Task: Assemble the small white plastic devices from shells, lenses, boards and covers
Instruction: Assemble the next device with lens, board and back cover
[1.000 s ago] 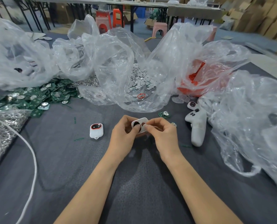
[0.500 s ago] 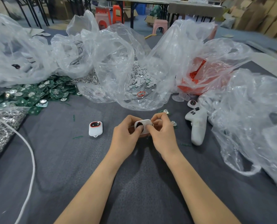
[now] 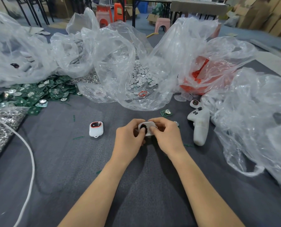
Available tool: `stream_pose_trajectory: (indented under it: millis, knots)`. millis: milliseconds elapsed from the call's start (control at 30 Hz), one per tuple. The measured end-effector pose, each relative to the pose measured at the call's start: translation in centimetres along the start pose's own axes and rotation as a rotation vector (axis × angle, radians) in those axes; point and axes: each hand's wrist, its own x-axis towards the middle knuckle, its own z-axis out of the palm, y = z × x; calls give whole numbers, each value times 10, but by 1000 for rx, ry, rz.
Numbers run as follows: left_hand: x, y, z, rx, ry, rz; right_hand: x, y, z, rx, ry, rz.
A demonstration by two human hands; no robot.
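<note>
Since a second ago the white shell (image 3: 149,125) has been turned from a tilted pose to a more level one, and both thumbs have been brought close together on its upper face. It is held just above the grey counter (image 3: 67,164), pinched between the left grip (image 3: 128,138) and the right grip (image 3: 167,138), each clenched on one end of it. A dark round lens (image 3: 143,127) is seen in the shell, with the left thumb laid against it. Left of the shell, a finished device (image 3: 96,129) with a red-rimmed dark window is lying flat on the counter, well apart from the hands. Far left of the shell, a heap of green boards (image 3: 30,94) is spread out, and a white cable (image 3: 30,154) is curved across the counter. Just beyond the shell to the right, a single green board (image 3: 166,113) is lying alone. Right of the shell, a white controller (image 3: 199,126) is resting on the counter. Behind the shell, a clear bag of small white discs (image 3: 141,77) is lying open, and behind and to the right a bag of orange parts (image 3: 200,76) is seen.
</note>
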Motion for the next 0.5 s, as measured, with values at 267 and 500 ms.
stream_pose_trajectory:
  millis: [267,500]
  knots:
    - [2,3,0,188,37,66,1,0,-4,-69,-53,-2]
    - [6,0,-2,266,-15,82,5,-8,-4,-256,-60,3]
